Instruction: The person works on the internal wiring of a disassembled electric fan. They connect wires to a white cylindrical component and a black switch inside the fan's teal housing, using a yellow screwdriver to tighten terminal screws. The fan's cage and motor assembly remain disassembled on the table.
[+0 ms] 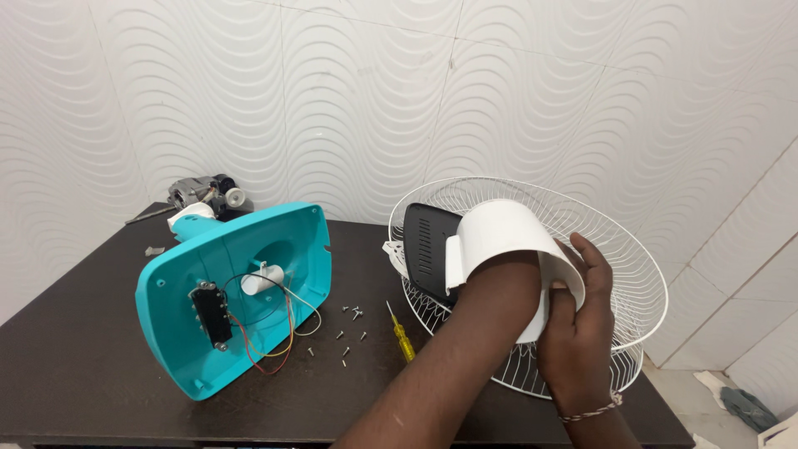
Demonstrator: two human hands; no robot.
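Nearest the camera, low in the middle of the frame, is the left hand's arm. It reaches up and goes in behind a curved white plastic cover [507,237], so the left hand itself is hidden and I cannot tell if it is open or closed.

At the left side of the frame a blue-green fan base [237,291] lies tipped on its side on the dark table [75,366]. Its hollow inside faces us. In it sit a black switch block [211,313] and thin red and yellow wires [274,349]. Behind the base, in the upper left, is a grey motor [204,195].

Just right of the base, some small screws [349,328] lie loose on the table. Next to them lies a yellow screwdriver [402,334], near the left arm.

In the middle right, white wire fan guards [632,249] are stacked on the table. A black plastic piece [428,245] leans in the guards. The white cover is held over the guards, in front of the black piece.

At the lower right, the right hand [578,320] is curled around the right edge of the white cover, with the fingers [594,266] wrapped over it and the thumb pressed on the front.
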